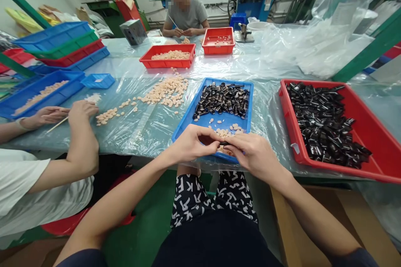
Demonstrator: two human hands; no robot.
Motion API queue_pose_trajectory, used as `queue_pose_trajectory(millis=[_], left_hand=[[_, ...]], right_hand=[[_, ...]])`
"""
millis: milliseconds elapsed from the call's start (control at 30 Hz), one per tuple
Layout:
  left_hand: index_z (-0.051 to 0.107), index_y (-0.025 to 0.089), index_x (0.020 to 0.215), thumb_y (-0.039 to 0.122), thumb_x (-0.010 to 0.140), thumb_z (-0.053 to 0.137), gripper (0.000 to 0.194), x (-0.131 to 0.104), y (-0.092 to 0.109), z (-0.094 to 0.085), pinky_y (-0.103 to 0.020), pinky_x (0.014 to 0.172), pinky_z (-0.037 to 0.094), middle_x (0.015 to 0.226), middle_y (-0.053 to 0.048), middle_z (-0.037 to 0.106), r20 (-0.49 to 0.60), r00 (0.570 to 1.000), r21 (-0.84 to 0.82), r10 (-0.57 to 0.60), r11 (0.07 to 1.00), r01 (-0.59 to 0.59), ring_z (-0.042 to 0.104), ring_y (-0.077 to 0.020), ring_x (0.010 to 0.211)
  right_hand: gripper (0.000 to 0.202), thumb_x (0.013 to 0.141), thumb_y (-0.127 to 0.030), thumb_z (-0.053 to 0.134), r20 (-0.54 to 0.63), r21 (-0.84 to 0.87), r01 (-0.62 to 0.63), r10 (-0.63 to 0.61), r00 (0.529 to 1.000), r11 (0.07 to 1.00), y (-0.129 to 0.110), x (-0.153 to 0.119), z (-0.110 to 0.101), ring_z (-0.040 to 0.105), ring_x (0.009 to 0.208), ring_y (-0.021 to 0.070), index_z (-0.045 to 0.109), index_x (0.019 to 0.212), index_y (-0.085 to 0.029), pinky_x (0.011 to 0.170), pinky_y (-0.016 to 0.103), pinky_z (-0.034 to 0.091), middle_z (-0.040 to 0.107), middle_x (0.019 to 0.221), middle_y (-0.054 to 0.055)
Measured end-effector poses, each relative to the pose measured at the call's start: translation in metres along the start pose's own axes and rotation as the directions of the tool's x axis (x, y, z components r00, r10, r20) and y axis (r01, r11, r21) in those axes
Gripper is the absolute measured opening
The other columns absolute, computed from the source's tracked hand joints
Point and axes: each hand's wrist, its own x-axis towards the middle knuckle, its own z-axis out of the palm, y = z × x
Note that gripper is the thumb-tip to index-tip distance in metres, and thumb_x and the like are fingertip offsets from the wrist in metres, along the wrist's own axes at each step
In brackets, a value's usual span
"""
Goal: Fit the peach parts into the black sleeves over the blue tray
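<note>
Over the near edge of a blue tray, my left hand and my right hand meet, fingers closed on one small black part. Most of that part is hidden by my fingertips. In the far half of the tray lies a heap of glossy black parts. Small beige pieces are scattered in the near half, some covered by my hands. To the right, a red tray holds a large pile of similar black parts.
A spread of beige pieces lies on the plastic-covered table left of the blue tray. Red bins stand beyond. A co-worker's hands work at left with a thin stick; another person sits opposite. A green post rises at right.
</note>
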Motion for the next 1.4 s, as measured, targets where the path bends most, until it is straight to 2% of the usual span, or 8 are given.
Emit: queue_pose_trajectory(millis=[267, 367, 567, 967, 1100, 1200, 1300, 1400], left_hand=[[0.071, 0.011, 0.077, 0.013, 0.066, 0.067, 0.012, 0.004, -0.009, 0.001, -0.021, 0.063, 0.054, 0.075, -0.004, 0.073, 0.014, 0.997, -0.247, -0.069, 0.966, 0.071, 0.066, -0.0121, 0.065], [0.072, 0.011, 0.076, 0.014, 0.069, 0.064, 0.011, 0.000, -0.010, 0.008, -0.021, 0.060, 0.052, 0.070, -0.004, 0.071, -0.082, 0.996, -0.245, -0.038, 0.969, 0.017, 0.065, -0.0120, 0.063], [0.075, 0.012, 0.076, 0.016, 0.072, 0.062, 0.014, -0.010, -0.010, 0.018, -0.020, 0.053, 0.051, 0.066, -0.004, 0.071, -0.321, 0.937, 0.016, 0.137, 0.990, -0.140, 0.064, -0.0126, 0.058], [0.074, 0.012, 0.083, 0.026, 0.082, 0.061, 0.019, -0.008, -0.010, 0.017, -0.027, 0.062, 0.061, 0.072, -0.006, 0.074, -0.290, 0.952, -0.139, 0.095, 0.980, -0.140, 0.071, -0.0177, 0.064], [0.074, 0.014, 0.089, 0.027, 0.085, 0.061, 0.018, -0.004, -0.012, 0.014, -0.023, 0.062, 0.059, 0.080, -0.006, 0.076, -0.266, 0.931, 0.133, 0.250, 0.966, -0.221, 0.071, -0.0150, 0.066], [0.074, 0.015, 0.091, 0.029, 0.088, 0.058, 0.021, -0.003, -0.018, -0.009, -0.024, 0.066, 0.057, 0.085, -0.006, 0.077, -0.219, 0.919, 0.425, 0.327, 0.880, -0.212, 0.070, -0.0143, 0.069], [0.075, 0.017, 0.091, 0.033, 0.089, 0.056, 0.024, -0.004, -0.024, -0.043, -0.025, 0.066, 0.054, 0.088, -0.006, 0.076, -0.090, 0.983, 0.617, 0.161, 0.784, -0.071, 0.069, -0.0161, 0.073], [0.074, 0.020, 0.099, 0.034, 0.087, 0.061, 0.023, 0.000, -0.028, -0.065, -0.028, 0.072, 0.052, 0.101, -0.007, 0.075, 0.067, 0.998, 0.733, 0.022, 0.678, -0.064, 0.069, -0.0210, 0.088]], right_hand=[[0.031, 0.103, -0.020, 0.041, -0.088, -0.285, 0.123, -0.154, 0.984, 0.951, -0.006, 0.003, 0.003, 0.056, 0.064, 0.0169, 0.070, 0.093, -0.015, 0.060, 0.031, 0.033, 0.066, 0.070, 0.005], [0.029, 0.102, -0.022, 0.044, -0.121, -0.223, 0.108, -0.138, 0.983, 0.969, -0.004, 0.004, 0.003, 0.056, 0.061, 0.0162, 0.071, 0.098, -0.015, 0.059, 0.031, 0.033, 0.065, 0.067, 0.003], [0.025, 0.101, -0.022, 0.048, -0.158, 0.046, 0.057, -0.049, 0.986, 0.997, -0.004, 0.004, 0.008, 0.066, 0.067, 0.0149, 0.069, 0.114, -0.019, 0.063, 0.029, 0.042, 0.075, 0.083, 0.003], [0.026, 0.100, -0.023, 0.050, -0.163, 0.134, 0.005, 0.017, 0.986, 0.991, -0.002, 0.004, 0.009, 0.071, 0.076, 0.0199, 0.070, 0.116, -0.019, 0.068, 0.032, 0.051, 0.076, 0.093, 0.007], [0.025, 0.099, -0.023, 0.050, -0.108, 0.069, -0.042, 0.049, 0.993, 0.997, 0.001, 0.001, 0.003, 0.069, 0.074, 0.0209, 0.072, 0.109, -0.019, 0.067, 0.034, 0.051, 0.076, 0.090, 0.007], [0.024, 0.098, -0.026, 0.051, -0.096, -0.019, -0.085, 0.082, 0.992, 0.996, 0.017, -0.011, -0.015, 0.069, 0.076, 0.0221, 0.072, 0.107, -0.020, 0.069, 0.036, 0.053, 0.075, 0.094, 0.007], [0.029, 0.098, -0.035, 0.049, -0.197, -0.168, -0.235, 0.201, 0.960, 0.957, 0.051, -0.039, -0.043, 0.069, 0.076, 0.0253, 0.072, 0.108, -0.020, 0.068, 0.038, 0.053, 0.075, 0.095, 0.009], [0.036, 0.097, -0.046, 0.047, -0.268, -0.352, -0.457, 0.380, 0.885, 0.817, 0.088, -0.070, -0.072, 0.066, 0.063, 0.0293, 0.073, 0.105, -0.024, 0.053, 0.038, 0.045, 0.072, 0.077, 0.012]])
